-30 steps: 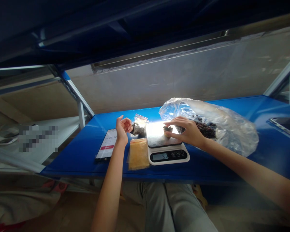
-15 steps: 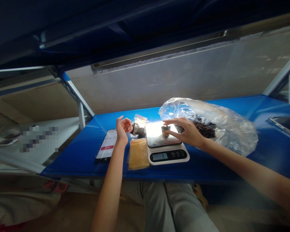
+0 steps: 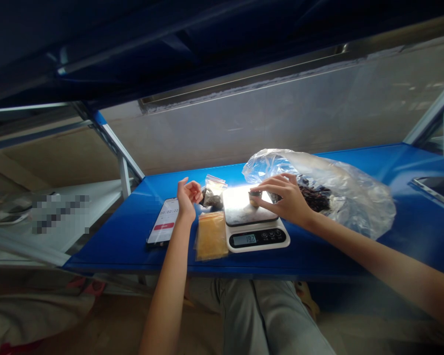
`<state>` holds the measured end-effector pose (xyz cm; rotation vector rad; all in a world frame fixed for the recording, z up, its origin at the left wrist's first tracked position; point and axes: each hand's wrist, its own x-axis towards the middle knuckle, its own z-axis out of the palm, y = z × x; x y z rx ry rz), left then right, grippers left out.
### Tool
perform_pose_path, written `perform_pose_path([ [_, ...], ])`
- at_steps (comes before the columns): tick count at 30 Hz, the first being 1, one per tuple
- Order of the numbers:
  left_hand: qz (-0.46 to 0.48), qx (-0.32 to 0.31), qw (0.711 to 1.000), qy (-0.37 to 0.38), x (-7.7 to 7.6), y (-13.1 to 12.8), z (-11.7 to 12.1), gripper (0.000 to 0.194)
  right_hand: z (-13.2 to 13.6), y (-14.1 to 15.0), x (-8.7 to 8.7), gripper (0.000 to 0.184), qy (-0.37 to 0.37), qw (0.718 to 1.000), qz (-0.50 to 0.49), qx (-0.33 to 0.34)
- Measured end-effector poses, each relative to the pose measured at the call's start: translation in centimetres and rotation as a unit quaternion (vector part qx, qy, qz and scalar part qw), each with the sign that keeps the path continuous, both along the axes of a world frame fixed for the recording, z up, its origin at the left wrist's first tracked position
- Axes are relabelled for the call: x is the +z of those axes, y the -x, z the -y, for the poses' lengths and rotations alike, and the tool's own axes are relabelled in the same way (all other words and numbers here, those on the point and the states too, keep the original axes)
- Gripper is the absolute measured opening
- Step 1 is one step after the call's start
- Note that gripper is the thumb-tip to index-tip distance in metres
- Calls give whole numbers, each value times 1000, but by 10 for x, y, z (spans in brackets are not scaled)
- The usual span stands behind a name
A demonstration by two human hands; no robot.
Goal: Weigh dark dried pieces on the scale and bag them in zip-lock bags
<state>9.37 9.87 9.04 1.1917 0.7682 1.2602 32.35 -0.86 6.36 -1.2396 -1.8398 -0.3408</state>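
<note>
My right hand (image 3: 284, 199) curves over a small dark cup (image 3: 255, 198) on the platform of a white digital kitchen scale (image 3: 257, 238), its fingertips at the cup's rim. The scale's display reads about 19.3. My left hand (image 3: 188, 197) hangs in the air with its fingers loosely curled, holding nothing, next to a small clear zip bag (image 3: 213, 193) of dark pieces. Behind my right hand lies a large clear plastic bag (image 3: 350, 199) holding a heap of dark, shrivelled pieces (image 3: 314, 198).
A phone (image 3: 162, 222) showing a timer lies on the blue shelf left of the scale, beside a flat orange-yellow packet (image 3: 211, 235). A second phone (image 3: 436, 190) lies at the right. Metal shelf uprights stand at both ends, with a concrete wall behind.
My right hand has closed down onto the small cup from above. The scale's reading has risen from about 9.1 to about 19.3. My left hand has not moved.
</note>
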Motion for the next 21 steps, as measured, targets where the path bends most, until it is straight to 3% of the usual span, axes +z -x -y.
perform_pose_path([
  [11,1,0,1000,7,-1,-1,-1,41,-4,-1,-3,14,57,998,-29,-16],
  [21,-4,-1,1000,16,-3,0,-3,39,0,13,-6,23,89,991,-47,82],
])
